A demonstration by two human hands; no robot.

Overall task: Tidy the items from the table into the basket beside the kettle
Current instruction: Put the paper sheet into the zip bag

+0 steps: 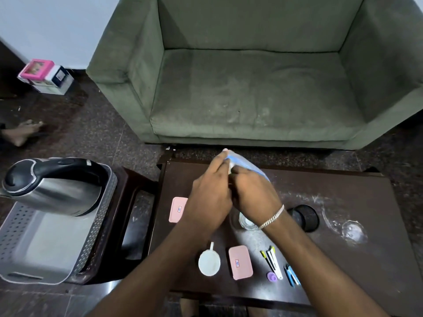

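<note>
Above the table's (343,202) far edge, both hands, left (207,202) and right (254,195), pinched a blue-edged bag (246,164) held clear of the top, its length slanting away rightward, with the basket (45,243) lying well left, nearer the left hand.

A big green sofa (258,88) stands on the dark floor (96,131). Pink and white boxes (45,76) sit by the wall (57,24).

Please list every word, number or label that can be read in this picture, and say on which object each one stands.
None can be read with certainty.
Near pink case: small sticker, too blurred.
Far pink case: small sticker, too blurred.
Boxes on the floor: print too small.
</note>
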